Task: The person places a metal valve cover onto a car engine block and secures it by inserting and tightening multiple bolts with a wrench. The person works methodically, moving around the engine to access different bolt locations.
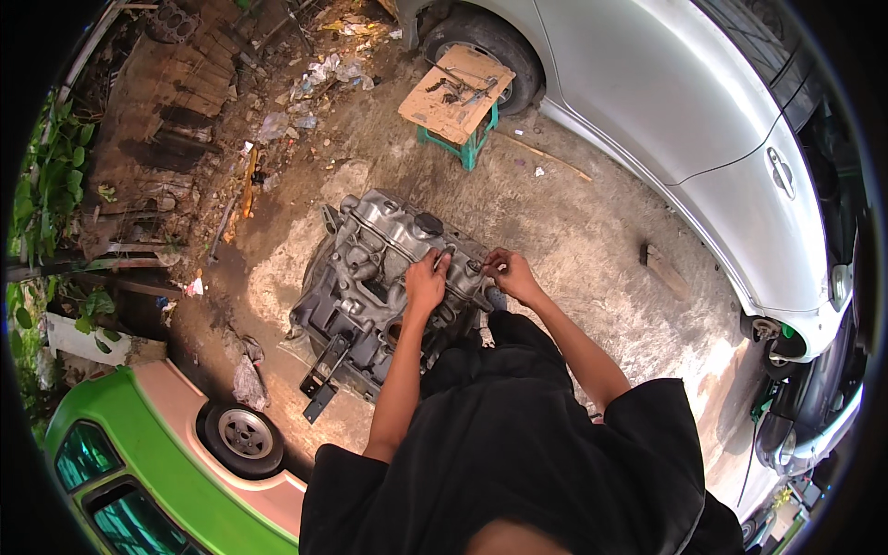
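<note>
Engine (pixel 363 264): on the ground in front of me, close to my legs; what supports it underneath cannot be seen. Main risk, in my judgement: the whole mass rocking or shifting if I lean hard on one end and the footing is uneven. Next, the dark bracket (pixel 328 377) jutting from its lower left could snag clothing or a shin. Next, a hand slip: the metal looks grimy, and the casting edges could scrape knuckles. Smallest: a loose part dropped from the fingertips could fall into an opening in the casting.

Left hand (pixel 426 280): on the silver valve cover (pixel 387 222), fingers bent, thumb near the forefinger; cannot tell whether anything is held. Right hand (pixel 511 276): at the engine's right end, fingers curled, tips drawn narrow; anything between them is too small to tell.

Surface: rough concrete (pixel 592 222), stained and patchy, sunlit toward the right. Silver car (pixel 647 111) ahead and right; green vehicle (pixel 166 444) behind left. Weathered boards (pixel 153 120) at far left. Green stool (pixel 474 153) by the silver car's wheel, bearing a board (pixel 430 106) with tools (pixel 458 88). Wood block (pixel 664 270) to the right. Litter (pixel 326 76) beyond the engine.
</note>
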A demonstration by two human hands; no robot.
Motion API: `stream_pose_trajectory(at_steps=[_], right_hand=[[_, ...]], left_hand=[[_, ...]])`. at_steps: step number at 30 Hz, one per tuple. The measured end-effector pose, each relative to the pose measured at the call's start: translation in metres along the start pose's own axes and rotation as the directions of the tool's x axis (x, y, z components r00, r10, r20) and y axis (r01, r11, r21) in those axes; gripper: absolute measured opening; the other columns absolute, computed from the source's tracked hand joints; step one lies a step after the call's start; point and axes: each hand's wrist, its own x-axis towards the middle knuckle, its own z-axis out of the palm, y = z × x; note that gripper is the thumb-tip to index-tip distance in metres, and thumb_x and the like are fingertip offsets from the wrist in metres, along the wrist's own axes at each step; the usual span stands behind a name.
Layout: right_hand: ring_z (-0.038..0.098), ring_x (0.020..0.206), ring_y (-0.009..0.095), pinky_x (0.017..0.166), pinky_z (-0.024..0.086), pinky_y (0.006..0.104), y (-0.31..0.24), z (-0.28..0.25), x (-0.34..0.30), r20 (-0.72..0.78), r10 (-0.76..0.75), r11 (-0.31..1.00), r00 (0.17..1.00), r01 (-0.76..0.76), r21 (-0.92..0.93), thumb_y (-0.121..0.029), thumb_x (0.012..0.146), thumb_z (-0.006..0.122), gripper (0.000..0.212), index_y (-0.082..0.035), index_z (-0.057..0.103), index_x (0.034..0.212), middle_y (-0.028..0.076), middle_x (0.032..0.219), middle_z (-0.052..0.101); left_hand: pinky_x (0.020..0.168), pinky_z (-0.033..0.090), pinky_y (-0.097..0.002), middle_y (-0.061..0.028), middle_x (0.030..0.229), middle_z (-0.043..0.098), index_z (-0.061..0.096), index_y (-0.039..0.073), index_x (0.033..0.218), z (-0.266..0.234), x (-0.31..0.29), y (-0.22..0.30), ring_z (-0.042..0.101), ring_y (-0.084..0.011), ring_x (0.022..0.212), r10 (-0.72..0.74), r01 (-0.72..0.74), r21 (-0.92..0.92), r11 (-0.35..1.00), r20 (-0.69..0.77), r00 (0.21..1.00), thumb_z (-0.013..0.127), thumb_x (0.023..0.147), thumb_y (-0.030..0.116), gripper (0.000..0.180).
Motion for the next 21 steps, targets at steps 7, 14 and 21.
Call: stream_pose_trajectory(at_steps=[7, 14, 21], right_hand=[[0.052, 0.059, 0.009, 0.051, 0.042, 0.025, -0.024, -0.021, -0.018, 0.063, 0.23, 0.932, 0.971, -0.238, 0.275, -0.005, 0.085, 0.07, 0.019, -0.001, 0.061, 0.101, 0.006, 0.082, 0.062], [0.055, 0.07, 0.011, 0.061, 0.041, 0.0255, 0.015, -0.028, -0.01, -0.081, 0.07, 0.954, 0.994, -0.043, 0.296, -0.004, 0.088, 0.066, 0.014, -0.003, 0.061, 0.101, 0.005, 0.086, 0.066], [0.052, 0.075, 0.012, 0.066, 0.04, 0.0262, 0.03, -0.003, 0.004, -0.016, 0.066, 0.89, 0.998, -0.052, 0.452, -0.012, 0.09, 0.063, 0.01, -0.003, 0.063, 0.093, 0.004, 0.085, 0.064]], left_hand=[[0.068, 0.044, -0.0536, -0.0266, 0.073, 0.062, 0.062, 0.001, 0.102, 0.003, 0.0, -0.004, 0.06, -0.0484, 0.077, 0.04, -0.04, -0.006, 0.999, -0.011, 0.999, 0.056, 0.095, 0.033, 0.033], [0.07, 0.044, -0.0543, -0.0275, 0.076, 0.062, 0.062, 0.001, 0.103, 0.004, 0.0, -0.004, 0.06, -0.0483, 0.079, 0.05, -0.049, 0.011, 0.999, -0.03, 0.998, 0.056, 0.094, 0.032, 0.033], [0.071, 0.046, -0.0534, -0.0271, 0.079, 0.064, 0.062, 0.001, 0.106, 0.003, 0.001, -0.004, 0.061, -0.0478, 0.082, 0.006, -0.007, 0.038, 0.999, 0.019, 1.0, 0.056, 0.095, 0.033, 0.034]])
